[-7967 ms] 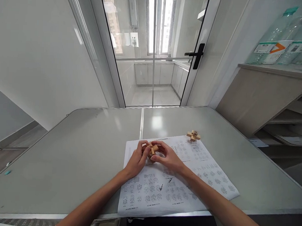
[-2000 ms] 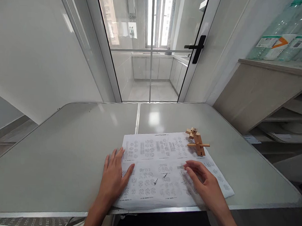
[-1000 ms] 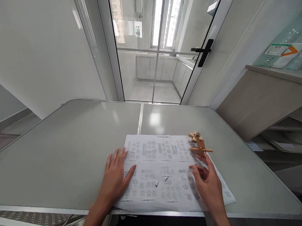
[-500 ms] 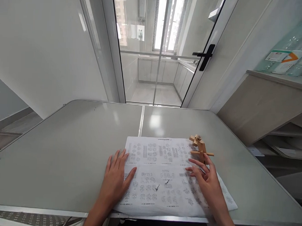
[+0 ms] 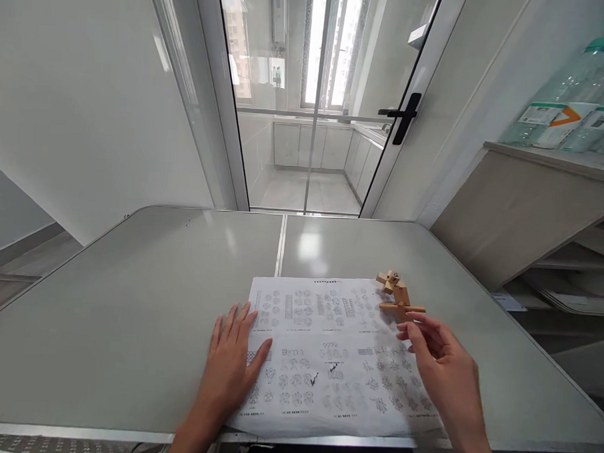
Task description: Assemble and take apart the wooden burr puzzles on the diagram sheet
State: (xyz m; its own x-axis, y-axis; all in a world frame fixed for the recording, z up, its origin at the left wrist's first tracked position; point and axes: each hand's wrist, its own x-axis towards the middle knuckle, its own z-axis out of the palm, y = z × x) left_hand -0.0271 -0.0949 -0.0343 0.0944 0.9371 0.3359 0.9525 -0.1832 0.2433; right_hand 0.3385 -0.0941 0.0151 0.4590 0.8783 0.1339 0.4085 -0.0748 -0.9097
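Plainly, the left hand (image 5: 233, 370) lies flat with its fingers spread and released, palm down across the left edge of a printed diagram sheet (image 5: 348, 325) and the grey tabletop (image 5: 102, 324). The right hand (image 5: 448, 376) is over the sheet's right edge, its fingers loosely bent and slack, the tips by the near end of a brown wooden plank (image 5: 402, 295); whether they touch it, I cannot tell. A thin wooden rod (image 5: 389, 306) crosses that plank, which lies at the sheet's far right corner. Just beyond, close against the plank's far end, is a pale wooden burr puzzle (image 5: 388, 282) with dark marks on top. Two handwritten ticks (image 5: 314, 379) mark the sheet.
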